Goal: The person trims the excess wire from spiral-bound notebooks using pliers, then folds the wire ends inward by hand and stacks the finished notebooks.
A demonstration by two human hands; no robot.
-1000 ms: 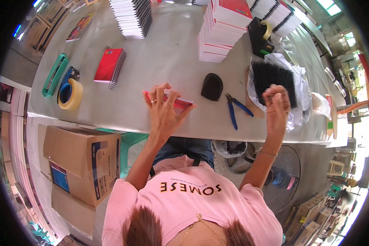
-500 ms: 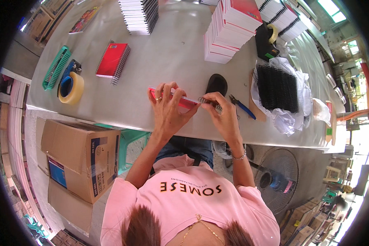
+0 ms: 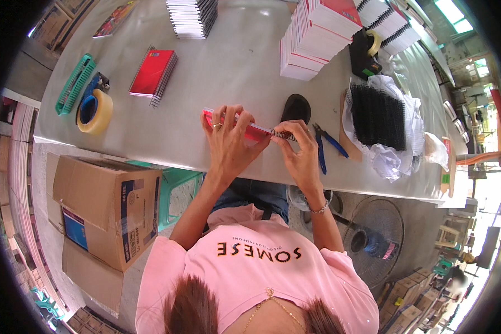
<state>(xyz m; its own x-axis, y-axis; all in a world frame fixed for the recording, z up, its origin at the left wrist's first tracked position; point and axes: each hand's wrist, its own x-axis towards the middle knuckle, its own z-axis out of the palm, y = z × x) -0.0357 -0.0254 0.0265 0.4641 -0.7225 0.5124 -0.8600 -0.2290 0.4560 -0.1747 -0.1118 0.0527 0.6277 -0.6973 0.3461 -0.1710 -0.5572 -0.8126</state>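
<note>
My left hand [image 3: 232,143] grips a red notebook [image 3: 249,131] held on edge above the grey table [image 3: 234,67], fingers wrapped over its top. My right hand [image 3: 298,151] pinches a black spiral coil [image 3: 282,135] at the notebook's right end, where it meets the book's edge. Blue-handled pliers [image 3: 324,146] lie just right of my right hand, and a black oval object [image 3: 295,107] sits behind it.
A pile of black coils [image 3: 377,114] rests on white plastic at the right. Stacks of notebooks [image 3: 317,33] stand at the back, a bound red notebook [image 3: 153,74] and a yellow tape roll [image 3: 94,111] at the left. A cardboard box [image 3: 108,209] and a fan [image 3: 373,236] stand below the table.
My right hand came from the coil pile at the right to the notebook's right end with a coil. My left hand kept hold of the red notebook.
</note>
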